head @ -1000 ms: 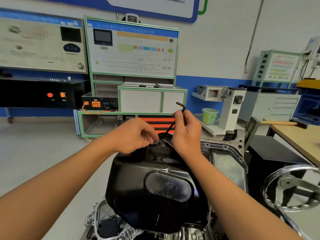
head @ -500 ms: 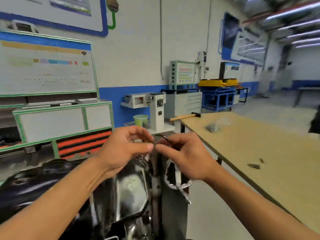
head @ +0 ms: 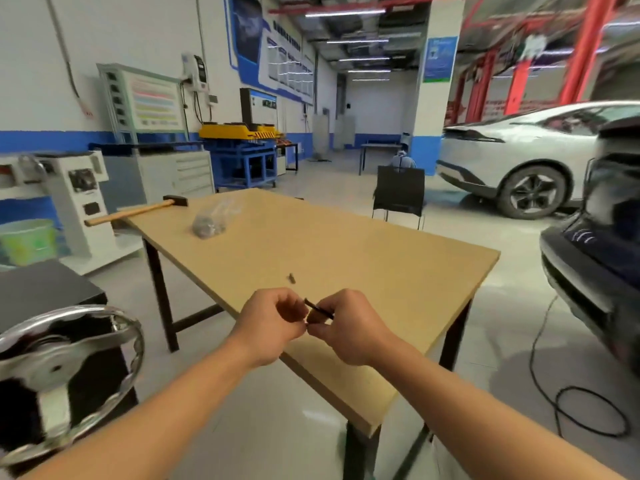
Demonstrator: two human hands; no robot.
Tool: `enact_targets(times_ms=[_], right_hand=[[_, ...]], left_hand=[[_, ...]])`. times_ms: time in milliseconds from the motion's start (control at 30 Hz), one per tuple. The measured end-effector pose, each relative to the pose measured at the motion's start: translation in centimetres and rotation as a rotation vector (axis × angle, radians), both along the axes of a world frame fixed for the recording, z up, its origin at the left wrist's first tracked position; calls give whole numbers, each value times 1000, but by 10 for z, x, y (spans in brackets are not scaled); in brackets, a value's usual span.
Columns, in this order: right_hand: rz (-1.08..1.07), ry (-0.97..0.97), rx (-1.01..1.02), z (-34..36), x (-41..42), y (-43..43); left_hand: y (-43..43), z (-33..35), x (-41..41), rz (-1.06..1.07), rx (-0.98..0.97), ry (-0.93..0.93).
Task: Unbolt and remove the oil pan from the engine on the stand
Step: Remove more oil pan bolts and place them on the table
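Tan table [head: 346, 244], silver car [head: 540, 147]

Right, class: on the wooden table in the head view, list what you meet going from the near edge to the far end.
The two hands, left hand and right hand, pinching a thin dark tool → small dark bolt → clear plastic bag → hammer at the far corner.
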State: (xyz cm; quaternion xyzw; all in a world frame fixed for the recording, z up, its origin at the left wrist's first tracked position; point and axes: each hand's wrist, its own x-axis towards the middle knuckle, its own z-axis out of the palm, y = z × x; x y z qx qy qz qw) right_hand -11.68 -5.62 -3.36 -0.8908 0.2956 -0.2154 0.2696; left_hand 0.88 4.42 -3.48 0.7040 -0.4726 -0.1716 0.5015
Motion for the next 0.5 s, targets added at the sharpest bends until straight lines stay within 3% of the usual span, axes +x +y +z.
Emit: enact_targets(times_ms=[200,500], right_hand=[[26,47,-34,-31,49,-29],[-21,79,-94,-36,82,-47]], left_hand=[[-20,-41,36,95,-5,-277],[-49,-36,89,155,-4,-300]])
